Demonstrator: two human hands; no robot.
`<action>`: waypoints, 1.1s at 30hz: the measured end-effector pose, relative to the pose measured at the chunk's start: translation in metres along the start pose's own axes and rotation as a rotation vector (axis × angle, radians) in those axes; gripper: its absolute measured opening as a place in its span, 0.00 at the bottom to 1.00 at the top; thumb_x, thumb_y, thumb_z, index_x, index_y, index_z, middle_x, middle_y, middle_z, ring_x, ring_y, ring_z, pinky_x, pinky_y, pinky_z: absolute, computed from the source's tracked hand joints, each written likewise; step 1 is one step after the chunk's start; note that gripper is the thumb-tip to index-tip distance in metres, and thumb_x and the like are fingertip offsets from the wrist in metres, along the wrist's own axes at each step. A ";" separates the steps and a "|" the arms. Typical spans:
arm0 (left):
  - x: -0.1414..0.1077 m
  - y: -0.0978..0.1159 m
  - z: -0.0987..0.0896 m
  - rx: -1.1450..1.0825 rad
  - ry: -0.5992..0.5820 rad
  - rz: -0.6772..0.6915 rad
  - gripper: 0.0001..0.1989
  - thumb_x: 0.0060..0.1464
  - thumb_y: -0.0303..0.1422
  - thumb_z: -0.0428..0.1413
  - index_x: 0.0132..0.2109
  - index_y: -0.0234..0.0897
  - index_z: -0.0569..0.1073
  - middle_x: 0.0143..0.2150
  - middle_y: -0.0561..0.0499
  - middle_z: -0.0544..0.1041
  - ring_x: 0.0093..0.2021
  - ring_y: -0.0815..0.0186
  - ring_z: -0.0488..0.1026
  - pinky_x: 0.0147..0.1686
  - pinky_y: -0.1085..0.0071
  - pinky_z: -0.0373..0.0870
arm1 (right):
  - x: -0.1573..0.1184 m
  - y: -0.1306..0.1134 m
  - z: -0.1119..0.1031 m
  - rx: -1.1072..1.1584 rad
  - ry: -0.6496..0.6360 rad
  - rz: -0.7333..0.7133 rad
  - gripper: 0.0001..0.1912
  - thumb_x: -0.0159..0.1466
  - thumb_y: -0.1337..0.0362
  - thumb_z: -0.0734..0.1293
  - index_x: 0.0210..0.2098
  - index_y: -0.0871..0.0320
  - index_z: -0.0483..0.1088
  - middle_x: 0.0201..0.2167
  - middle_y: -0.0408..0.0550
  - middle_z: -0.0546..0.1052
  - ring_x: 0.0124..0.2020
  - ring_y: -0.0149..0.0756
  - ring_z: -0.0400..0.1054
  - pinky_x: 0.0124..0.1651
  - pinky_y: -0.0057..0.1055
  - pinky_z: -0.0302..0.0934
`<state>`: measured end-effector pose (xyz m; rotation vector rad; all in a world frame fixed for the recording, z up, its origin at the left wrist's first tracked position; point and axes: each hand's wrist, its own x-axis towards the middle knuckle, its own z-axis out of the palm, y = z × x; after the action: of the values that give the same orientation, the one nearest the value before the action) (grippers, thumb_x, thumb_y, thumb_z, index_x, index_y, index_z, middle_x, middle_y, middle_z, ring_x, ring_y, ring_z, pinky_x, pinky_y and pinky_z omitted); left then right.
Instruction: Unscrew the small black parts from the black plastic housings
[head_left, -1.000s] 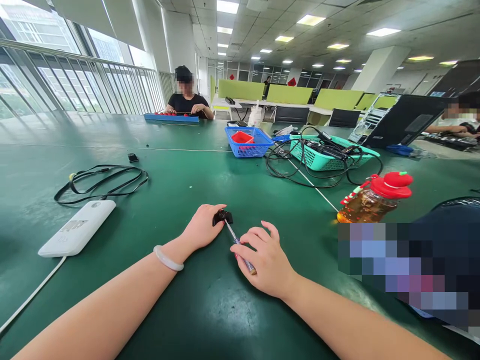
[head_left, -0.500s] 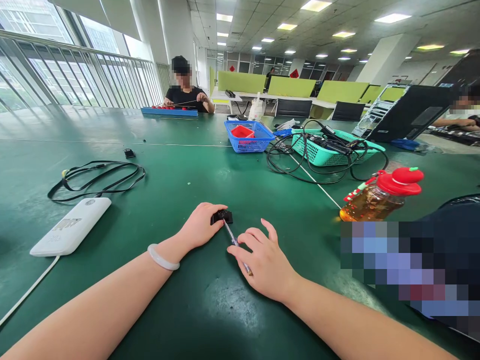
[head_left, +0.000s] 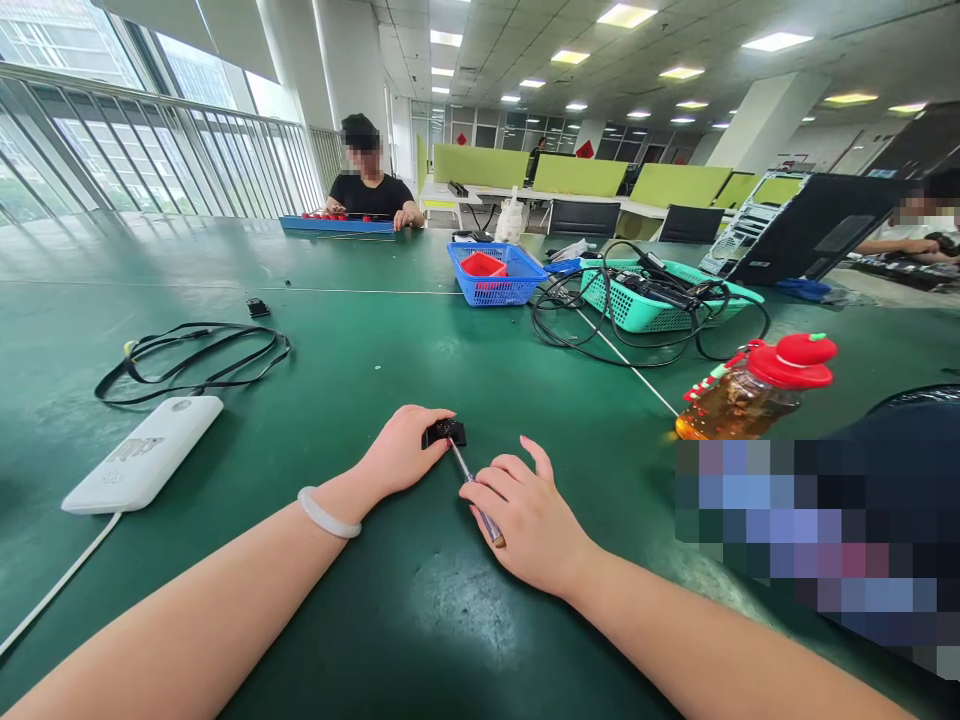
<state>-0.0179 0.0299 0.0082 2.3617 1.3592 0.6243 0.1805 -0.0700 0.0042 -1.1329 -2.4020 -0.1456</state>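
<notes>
Sensibly, the left hand (head_left: 400, 452) end-grips the small, likely light black block (head_left: 448, 430); the right hand (head_left: 529, 520) holds a silver-shafted screwdriver (head_left: 460, 461).

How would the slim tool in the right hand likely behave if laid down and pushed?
The slim tool is probably stiff, since its metallic shaft looks straight. Its narrow handle suggests it may roll, though the right hand partly hides it.

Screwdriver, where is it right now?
In the head view, the screwdriver is below the middle, held in the right hand, its tip at the small black part that the left hand holds.
</notes>
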 end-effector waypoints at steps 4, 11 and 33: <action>0.000 0.000 0.000 0.003 0.001 0.009 0.20 0.55 0.32 0.55 0.56 0.39 0.74 0.51 0.46 0.78 0.55 0.55 0.71 0.59 0.55 0.67 | 0.001 -0.001 -0.001 0.027 0.025 0.006 0.10 0.64 0.70 0.63 0.44 0.53 0.71 0.36 0.46 0.78 0.42 0.41 0.68 0.65 0.58 0.41; 0.000 -0.002 0.001 0.014 0.008 0.009 0.21 0.55 0.32 0.56 0.56 0.41 0.74 0.51 0.46 0.79 0.55 0.55 0.71 0.58 0.55 0.67 | 0.002 -0.003 -0.004 0.088 0.043 0.012 0.13 0.65 0.70 0.62 0.48 0.54 0.70 0.39 0.47 0.79 0.45 0.41 0.69 0.65 0.56 0.42; -0.001 -0.002 0.001 0.018 -0.017 -0.008 0.22 0.56 0.34 0.55 0.58 0.42 0.72 0.52 0.46 0.77 0.56 0.55 0.70 0.58 0.56 0.67 | 0.002 0.011 0.003 0.441 0.126 0.147 0.16 0.63 0.73 0.63 0.48 0.53 0.71 0.35 0.45 0.79 0.36 0.36 0.72 0.54 0.45 0.61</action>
<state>-0.0192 0.0294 0.0059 2.3687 1.3720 0.5915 0.1868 -0.0605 0.0014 -1.0467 -2.0889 0.3353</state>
